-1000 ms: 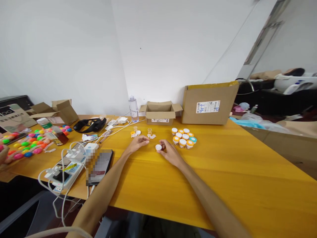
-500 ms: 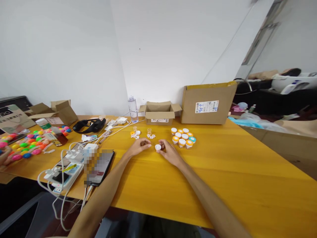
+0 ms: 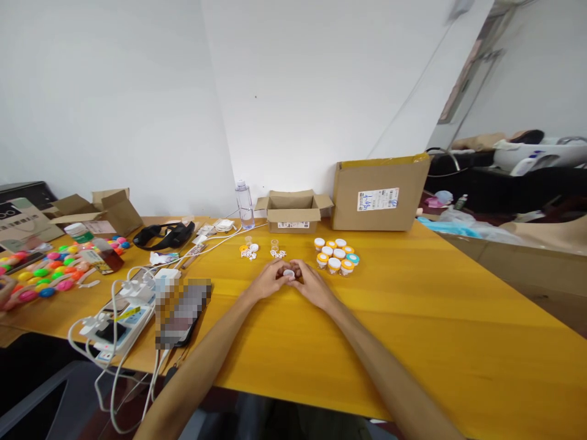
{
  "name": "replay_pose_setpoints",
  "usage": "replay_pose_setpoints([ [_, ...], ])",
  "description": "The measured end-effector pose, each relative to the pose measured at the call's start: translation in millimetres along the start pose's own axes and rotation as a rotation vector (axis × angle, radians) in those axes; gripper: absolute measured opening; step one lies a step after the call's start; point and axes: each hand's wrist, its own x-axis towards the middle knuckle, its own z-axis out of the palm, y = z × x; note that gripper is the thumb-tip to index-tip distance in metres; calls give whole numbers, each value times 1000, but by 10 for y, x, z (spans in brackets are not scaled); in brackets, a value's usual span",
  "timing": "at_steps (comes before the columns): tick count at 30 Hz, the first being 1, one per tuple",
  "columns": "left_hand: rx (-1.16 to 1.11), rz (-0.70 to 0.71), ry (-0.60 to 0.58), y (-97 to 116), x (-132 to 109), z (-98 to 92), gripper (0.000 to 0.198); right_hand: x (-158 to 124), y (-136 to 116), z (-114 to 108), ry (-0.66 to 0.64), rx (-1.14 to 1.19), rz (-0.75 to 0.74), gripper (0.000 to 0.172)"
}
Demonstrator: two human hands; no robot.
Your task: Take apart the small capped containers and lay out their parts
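Both my hands meet at the middle of the yellow table [image 3: 413, 318]. My left hand [image 3: 269, 281] and my right hand [image 3: 310, 283] have their fingers curled around a small white-capped jar [image 3: 288, 273] held between them. Just behind and to the right stands a cluster of several small jars [image 3: 336, 255] with white, orange and teal caps. Two small clear cups [image 3: 274, 244] and some white patterned bits [image 3: 249, 252] lie behind my left hand.
An open small carton [image 3: 293, 211], a large carton [image 3: 378, 192] and a water bottle [image 3: 244, 205] stand along the wall. At left lie a phone [image 3: 183, 311], a power strip with cables [image 3: 114, 321], black goggles [image 3: 166, 234] and coloured balls [image 3: 46, 272]. Another person's hand [image 3: 5, 288] shows at the far left.
My left hand has slid right and closed onto the white-capped jar that my right hand held alone before. The view shifted slightly.
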Motion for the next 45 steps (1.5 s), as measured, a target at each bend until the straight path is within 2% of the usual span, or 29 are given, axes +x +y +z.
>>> replay_pose_setpoints([
  [6,28,93,-25,-3,-46,7,21,6,40,14,7,-14,7,38],
  [13,7,103,-1,1,-37,5,20,10,-4,1,-8,-2,16,34],
  [20,-16,42,168,-24,0,-13,15,11,-9,-5,-23,4,-1,33],
  [26,63,-62,306,-123,23,-29,8,6,-23,-14,-16,-35,-31,19],
  [34,249,-44,241,-218,18,-16,14,7,-54,-23,-6,-65,-71,14],
  [45,348,-57,253,-297,19,-7,9,-3,-58,-24,-9,-104,-92,14],
])
